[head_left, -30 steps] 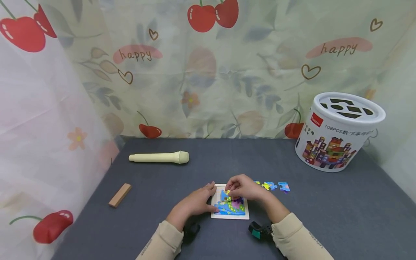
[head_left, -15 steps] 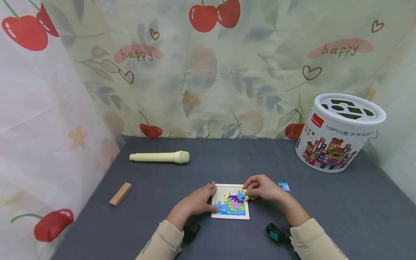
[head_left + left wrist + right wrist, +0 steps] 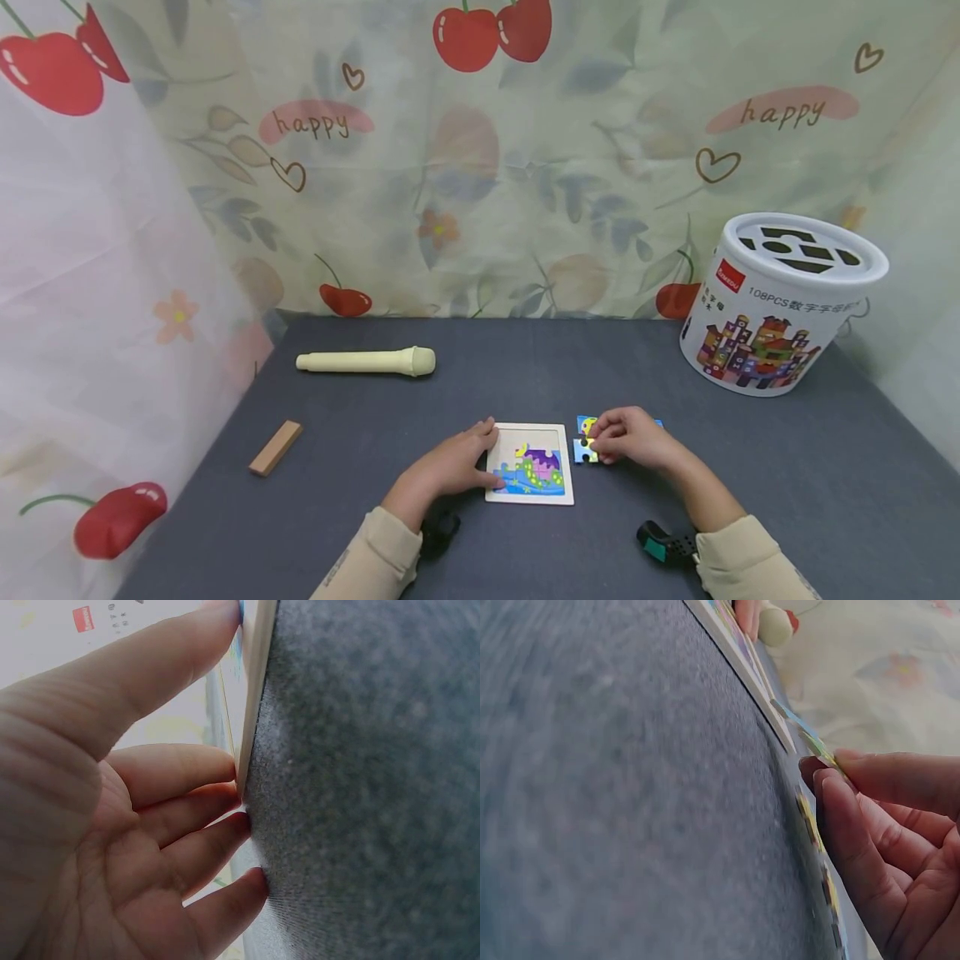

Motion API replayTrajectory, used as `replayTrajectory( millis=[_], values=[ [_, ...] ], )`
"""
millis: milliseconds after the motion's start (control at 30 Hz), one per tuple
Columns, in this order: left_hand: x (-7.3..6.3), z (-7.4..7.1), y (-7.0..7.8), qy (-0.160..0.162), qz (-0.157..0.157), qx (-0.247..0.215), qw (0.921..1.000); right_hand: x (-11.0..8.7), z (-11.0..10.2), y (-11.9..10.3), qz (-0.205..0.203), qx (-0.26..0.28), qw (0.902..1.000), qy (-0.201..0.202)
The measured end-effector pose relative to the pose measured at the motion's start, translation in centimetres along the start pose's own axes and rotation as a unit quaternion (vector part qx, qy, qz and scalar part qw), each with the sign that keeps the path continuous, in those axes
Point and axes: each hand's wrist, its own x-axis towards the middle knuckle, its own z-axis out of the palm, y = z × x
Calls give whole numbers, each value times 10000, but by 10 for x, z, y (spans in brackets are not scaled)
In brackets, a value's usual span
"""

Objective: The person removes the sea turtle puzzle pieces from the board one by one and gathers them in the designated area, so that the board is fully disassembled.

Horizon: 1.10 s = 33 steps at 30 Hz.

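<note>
A square wooden jigsaw tray (image 3: 513,437) lies on the table, its lower part filled with blue, green and purple pieces and its upper part bare. My left hand (image 3: 450,463) rests at the tray's left side, thumb on the face and fingers along the edge. Just right of the tray, my right hand (image 3: 637,437) pinches a blue and yellow puzzle piece (image 3: 816,744) between thumb and fingers, above the tabletop in the right wrist view. Loose puzzle pieces (image 3: 586,424) lie behind and under the right hand, which partly hides them.
A cream toy microphone (image 3: 367,362) lies toward the back left. A wooden block (image 3: 276,447) sits near the left edge. At the back right stands a white block bucket (image 3: 780,308) with a holed lid. A printed curtain (image 3: 480,167) hangs behind the table.
My right hand has moved right, carrying the puzzle piece from over the tray to beside it. Loose pieces earlier hidden by that hand now show. The left hand has stayed at the tray.
</note>
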Motion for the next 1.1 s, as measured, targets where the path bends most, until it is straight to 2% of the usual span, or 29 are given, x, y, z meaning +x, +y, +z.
replayTrajectory(
  millis=[367, 833, 1100],
  values=[
    [0, 0, 0, -10, 13, -33, 10000, -5, -3, 6, 47, 78, 10000, -25],
    [0, 0, -1, -8, 33, -61, 10000, -4, 5, 6, 64, -507, 9979, 391],
    [-1, -1, 0, -36, -65, -103, 9999, -4, 5, 5, 116, -714, 9963, 461]
  ],
)
